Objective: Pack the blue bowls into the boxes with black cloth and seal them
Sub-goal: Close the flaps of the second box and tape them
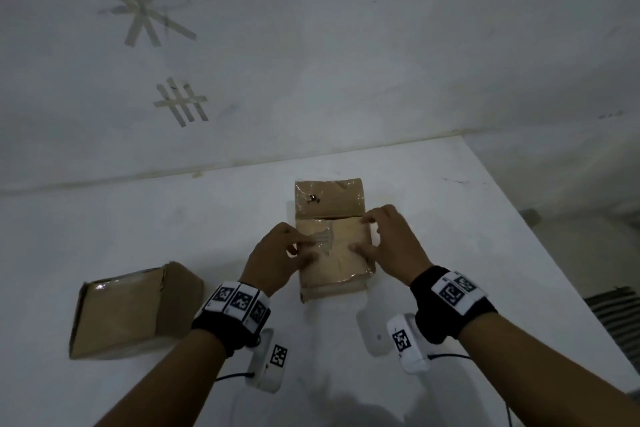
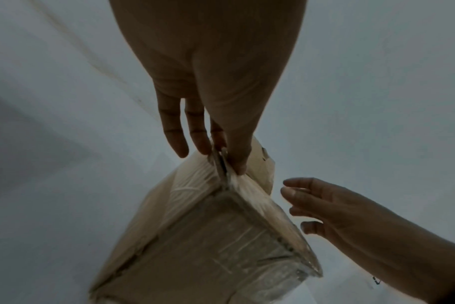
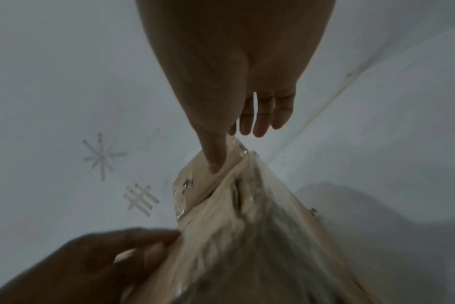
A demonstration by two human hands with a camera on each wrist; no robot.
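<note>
A brown cardboard box [image 1: 346, 263] wrapped in clear tape stands mid-table. Its near top flaps lie flat and its far flap [image 1: 329, 198] is folded back. My left hand [image 1: 294, 250] pinches a crumpled strip of clear tape [image 1: 323, 239] on the box top; the left wrist view shows thumb and fingers [image 2: 203, 144] closed on that strip. My right hand [image 1: 377, 236] is at the box's right side. Its thumb [image 3: 216, 162] presses on the top and its fingers are straight. No bowl or black cloth shows.
A second cardboard box [image 1: 135, 308] lies closed and tilted at the left front of the white table [image 1: 173, 225]. The table's right edge runs diagonally, with a striped object [image 1: 616, 319] beyond it. Tape marks [image 1: 142, 7] are stuck on the wall behind.
</note>
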